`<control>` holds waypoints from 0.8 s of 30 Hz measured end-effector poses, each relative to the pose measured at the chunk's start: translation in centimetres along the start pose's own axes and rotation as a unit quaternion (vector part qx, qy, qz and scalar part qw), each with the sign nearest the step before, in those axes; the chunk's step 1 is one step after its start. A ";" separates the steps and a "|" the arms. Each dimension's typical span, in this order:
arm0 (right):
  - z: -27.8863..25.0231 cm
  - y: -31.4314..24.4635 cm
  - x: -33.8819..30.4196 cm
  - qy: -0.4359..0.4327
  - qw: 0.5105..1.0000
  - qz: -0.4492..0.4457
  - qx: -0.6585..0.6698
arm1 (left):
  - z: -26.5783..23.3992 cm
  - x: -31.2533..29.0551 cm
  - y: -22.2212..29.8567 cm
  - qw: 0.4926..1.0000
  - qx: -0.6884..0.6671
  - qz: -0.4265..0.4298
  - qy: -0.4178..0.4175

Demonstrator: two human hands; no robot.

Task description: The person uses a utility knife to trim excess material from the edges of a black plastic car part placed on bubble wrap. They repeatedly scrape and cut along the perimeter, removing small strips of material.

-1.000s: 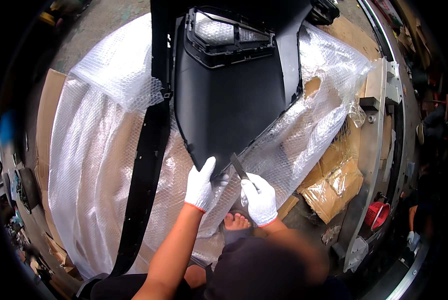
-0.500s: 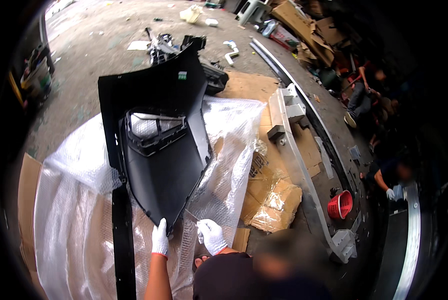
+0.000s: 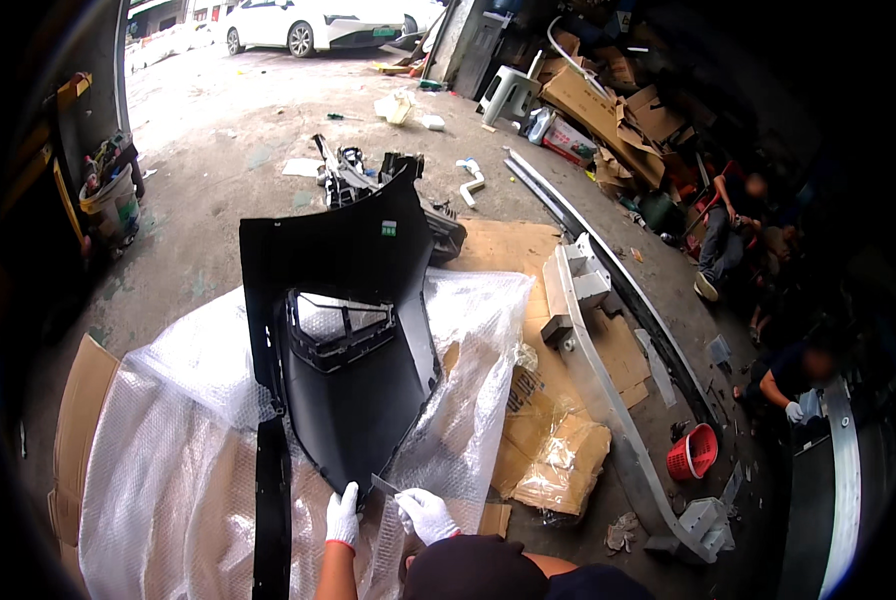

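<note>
left hand [image 3: 343, 517]: black panel [image 3: 343, 430] clasped, fingers closed
right hand [image 3: 428, 515]: flat tool [image 3: 384, 485] pinched
black panel: could be gouged by slips

A matte white glove covers the left hand [image 3: 343, 517], fingers included, and a matching one covers the right hand [image 3: 429, 515]. Reddish-orange trim [image 3: 341, 546] edges the cuff. The left forearm [image 3: 337, 575] is bare. A dark navy sleeve [image 3: 600, 583] and smooth, rounded, near-black cloth [image 3: 476, 572] complete the clothing.

Panel [image 3: 346, 420] on bubble wrap [image 3: 173, 470], basket [image 3: 679, 461] rightward
</note>
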State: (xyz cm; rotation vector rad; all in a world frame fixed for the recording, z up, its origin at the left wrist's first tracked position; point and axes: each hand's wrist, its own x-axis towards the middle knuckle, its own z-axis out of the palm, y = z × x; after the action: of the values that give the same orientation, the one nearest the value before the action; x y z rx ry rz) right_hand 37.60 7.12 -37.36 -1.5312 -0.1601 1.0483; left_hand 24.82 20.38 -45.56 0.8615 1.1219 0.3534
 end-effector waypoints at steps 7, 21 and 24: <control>-1.0 0.7 0.6 -0.030 0.991 0.089 0.093 | 2.0 -1.4 0.6 0.999 -0.026 0.009 0.021; -3.7 -1.5 2.5 -0.018 0.856 -0.379 -0.351 | 1.1 -5.4 3.1 0.990 0.117 0.069 0.028; 0.2 -7.9 1.9 -0.087 0.827 -0.426 -0.356 | 1.7 -7.9 3.1 0.986 0.142 0.059 0.057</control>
State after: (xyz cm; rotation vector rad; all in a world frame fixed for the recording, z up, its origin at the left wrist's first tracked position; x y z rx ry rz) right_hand 42.11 10.59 -31.60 -1.7085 -1.3654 0.3761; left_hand 23.51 16.51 -37.94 1.1751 1.2482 0.3480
